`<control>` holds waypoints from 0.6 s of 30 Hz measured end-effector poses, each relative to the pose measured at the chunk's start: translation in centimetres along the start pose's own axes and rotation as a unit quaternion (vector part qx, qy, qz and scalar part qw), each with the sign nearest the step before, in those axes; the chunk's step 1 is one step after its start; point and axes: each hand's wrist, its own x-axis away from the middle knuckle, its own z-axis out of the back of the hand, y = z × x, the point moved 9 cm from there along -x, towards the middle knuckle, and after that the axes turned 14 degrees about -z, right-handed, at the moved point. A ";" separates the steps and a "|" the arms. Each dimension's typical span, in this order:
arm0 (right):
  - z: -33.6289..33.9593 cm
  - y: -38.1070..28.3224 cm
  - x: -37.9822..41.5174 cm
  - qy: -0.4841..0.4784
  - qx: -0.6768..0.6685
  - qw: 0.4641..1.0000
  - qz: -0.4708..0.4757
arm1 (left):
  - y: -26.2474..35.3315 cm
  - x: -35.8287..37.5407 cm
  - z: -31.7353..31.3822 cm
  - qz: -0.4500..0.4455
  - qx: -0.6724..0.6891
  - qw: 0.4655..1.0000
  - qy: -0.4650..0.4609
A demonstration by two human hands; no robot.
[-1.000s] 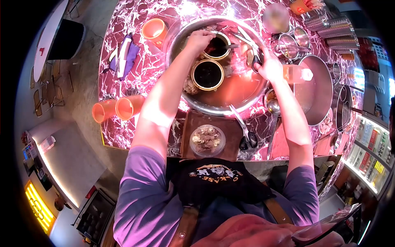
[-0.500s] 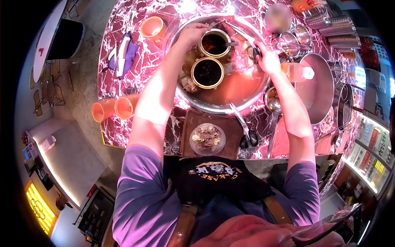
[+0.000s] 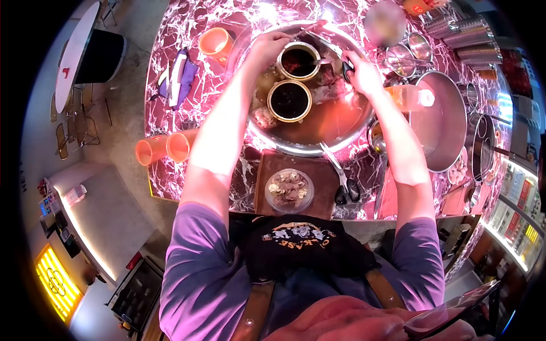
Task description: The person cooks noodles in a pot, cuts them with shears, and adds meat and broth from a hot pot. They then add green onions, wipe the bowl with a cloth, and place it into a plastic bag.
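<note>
The left hand [image 3: 268, 49] had its fingertips pinched on the near end of what looked like a strip of meat [image 3: 310, 28], which stretched from them toward the right hand's side, above the far part of a large metal basin [image 3: 301, 151]. The right hand [image 3: 365, 74] was wrapped around the handles of black-handled scissors [image 3: 347, 69], whose blades pointed away from the person and leftward, toward the strip; whether they touched it could not be told.

Between the two hands, inside the basin, stood a round pot of dark liquid with red bits [image 3: 299, 60], just beside the left hand, with a spoon handle [image 3: 322, 61] sticking out toward the right hand. A second pot of dark liquid [image 3: 290, 101] stood against it, nearer the person. Chunks of meat [image 3: 335, 90] lay in the brownish broth, short of the right hand.

Nearer the person than both hands, a clear tub of cut meat [image 3: 289, 190] rested on a brown tray [image 3: 267, 170], with another pair of scissors [image 3: 343, 177] beside it. An orange cup [image 3: 216, 43] lay left of the left hand.
</note>
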 end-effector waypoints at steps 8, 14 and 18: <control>4.5 1.5 16.5 -0.044 -0.193 0.972 -0.125 | 3.2 9.2 2.0 0.019 0.218 0.976 0.011; 4.3 -2.2 31.4 -0.073 -0.204 0.965 -0.146 | 3.2 26.0 0.3 0.100 0.322 0.941 -0.027; 2.3 -3.8 38.4 -0.136 -0.192 0.962 -0.139 | 2.4 35.8 -1.3 0.122 0.354 0.924 -0.082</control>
